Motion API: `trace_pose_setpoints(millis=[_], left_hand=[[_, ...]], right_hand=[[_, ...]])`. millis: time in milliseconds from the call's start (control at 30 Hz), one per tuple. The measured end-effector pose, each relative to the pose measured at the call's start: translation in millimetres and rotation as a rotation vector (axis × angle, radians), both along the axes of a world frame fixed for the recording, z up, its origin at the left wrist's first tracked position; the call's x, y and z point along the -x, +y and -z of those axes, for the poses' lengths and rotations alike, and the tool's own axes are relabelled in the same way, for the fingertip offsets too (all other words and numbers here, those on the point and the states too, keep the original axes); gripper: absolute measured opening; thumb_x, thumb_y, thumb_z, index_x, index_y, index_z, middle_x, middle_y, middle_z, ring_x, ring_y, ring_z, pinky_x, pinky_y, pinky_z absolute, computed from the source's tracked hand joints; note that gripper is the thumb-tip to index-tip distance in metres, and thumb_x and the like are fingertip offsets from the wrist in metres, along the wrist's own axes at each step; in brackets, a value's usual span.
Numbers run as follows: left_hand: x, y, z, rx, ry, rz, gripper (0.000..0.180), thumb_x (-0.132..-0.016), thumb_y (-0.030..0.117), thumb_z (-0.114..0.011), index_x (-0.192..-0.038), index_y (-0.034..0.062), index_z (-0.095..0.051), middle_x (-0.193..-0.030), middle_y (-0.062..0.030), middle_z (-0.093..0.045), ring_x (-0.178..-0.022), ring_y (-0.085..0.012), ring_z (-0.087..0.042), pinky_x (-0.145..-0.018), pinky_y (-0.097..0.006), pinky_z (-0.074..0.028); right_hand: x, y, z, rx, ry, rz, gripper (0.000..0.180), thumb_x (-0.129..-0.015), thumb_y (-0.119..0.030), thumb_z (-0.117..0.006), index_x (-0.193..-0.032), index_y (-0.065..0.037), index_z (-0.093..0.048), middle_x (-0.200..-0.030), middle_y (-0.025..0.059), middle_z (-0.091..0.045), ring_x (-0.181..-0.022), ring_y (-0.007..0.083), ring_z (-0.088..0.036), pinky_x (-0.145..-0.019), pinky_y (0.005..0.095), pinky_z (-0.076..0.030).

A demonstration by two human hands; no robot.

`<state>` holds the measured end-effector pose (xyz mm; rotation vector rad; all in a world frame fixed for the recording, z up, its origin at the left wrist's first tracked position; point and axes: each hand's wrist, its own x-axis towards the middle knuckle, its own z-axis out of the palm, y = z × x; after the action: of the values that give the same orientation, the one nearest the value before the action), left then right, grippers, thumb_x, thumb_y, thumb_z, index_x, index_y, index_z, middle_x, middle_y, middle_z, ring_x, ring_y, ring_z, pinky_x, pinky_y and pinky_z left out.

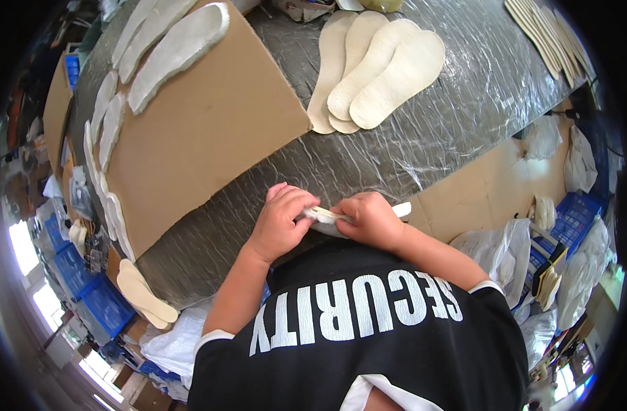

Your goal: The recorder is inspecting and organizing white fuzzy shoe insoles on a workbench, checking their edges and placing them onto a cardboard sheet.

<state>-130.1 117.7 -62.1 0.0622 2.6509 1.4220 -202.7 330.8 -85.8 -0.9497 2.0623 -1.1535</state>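
Close in front of my body, at the table's near edge, both hands grip a pale insole [323,216] seen nearly edge-on, with a cream layer and white fluff along it. My left hand [284,220] pinches one end between thumb and fingers. Curled around its middle is my right hand [369,222], and a cream tip sticks out beyond it. The fingers hide much of the insole. Farther off, several flat cream insoles [402,79] lie fanned out on the plastic-covered table [457,103].
A brown cardboard sheet [210,130] covers the table's left part, with white fluffy insoles [180,55] along its far and left edges. More cream insoles [145,294] rest at the left. A row of insoles [543,38] lies far right. Blue crates [577,219] and plastic bags [498,253] stand beside the table.
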Motion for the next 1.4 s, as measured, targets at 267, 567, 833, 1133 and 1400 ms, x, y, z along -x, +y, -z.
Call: trace_pose_setpoints(millis=[267, 567, 833, 1133, 1400], left_hand=[[8.5, -4.5, -7.5, -0.068, 0.229, 0.176, 0.034, -0.062, -0.012, -0.064, -0.084, 0.0127, -0.063, -0.091, 0.0025, -0.065, -0.098, -0.0207, -0.062, -0.112, -0.051, -0.032], [30.7, 14.3, -26.0, 0.110, 0.294, -0.042, 0.038, -0.072, -0.009, -0.067, -0.107, 0.0038, -0.057, -0.131, -0.0127, -0.051, -0.107, -0.0285, -0.058, -0.101, -0.042, -0.043], [15.3, 53.0, -18.3, -0.363, -0.339, -0.348, 0.024, -0.090, 0.018, -0.073, -0.085, -0.0030, -0.061, -0.075, -0.0078, -0.068, -0.067, -0.0080, -0.061, -0.060, -0.026, -0.051], [39.7, 66.7, -12.2, -0.047, 0.128, -0.304, 0.027, -0.083, 0.009, -0.071, -0.068, -0.0016, -0.051, -0.061, -0.0109, -0.052, -0.050, -0.0161, -0.049, -0.048, -0.034, -0.040], [39.2, 73.2, -20.0, -0.626, -0.219, -0.404, 0.010, -0.091, 0.008, -0.066, -0.088, -0.0011, -0.065, -0.080, -0.0095, -0.067, -0.078, -0.0071, -0.063, -0.066, -0.028, -0.051]], right_hand=[[19.7, 28.0, -27.5, 0.029, -0.204, -0.185, 0.087, -0.065, -0.026, -0.089, -0.138, -0.007, -0.046, -0.142, 0.0254, -0.046, -0.132, 0.0368, -0.046, -0.108, 0.0403, -0.040], [19.0, 26.9, -7.4, 0.009, -0.633, 0.000, 0.102, -0.070, -0.014, -0.085, -0.152, -0.010, -0.025, -0.146, 0.0245, -0.038, -0.137, 0.0376, -0.038, -0.114, 0.0419, -0.032], [7.9, 20.0, -2.5, 0.055, -0.267, 0.093, 0.101, -0.073, -0.013, -0.083, -0.152, -0.010, -0.020, -0.151, 0.0264, -0.023, -0.141, 0.0442, -0.027, -0.114, 0.0475, -0.031], [-8.4, 17.0, 16.1, 0.108, 0.086, 0.217, 0.109, -0.074, -0.018, -0.082, -0.153, -0.002, -0.009, -0.153, 0.0308, -0.013, -0.145, 0.0475, -0.015, -0.116, 0.0511, -0.024], [36.7, 18.9, -18.5, 0.197, -0.376, 0.113, 0.088, -0.081, -0.028, -0.080, -0.149, -0.005, -0.029, -0.131, 0.0230, -0.056, -0.123, 0.0355, -0.056, -0.101, 0.0411, -0.044]])
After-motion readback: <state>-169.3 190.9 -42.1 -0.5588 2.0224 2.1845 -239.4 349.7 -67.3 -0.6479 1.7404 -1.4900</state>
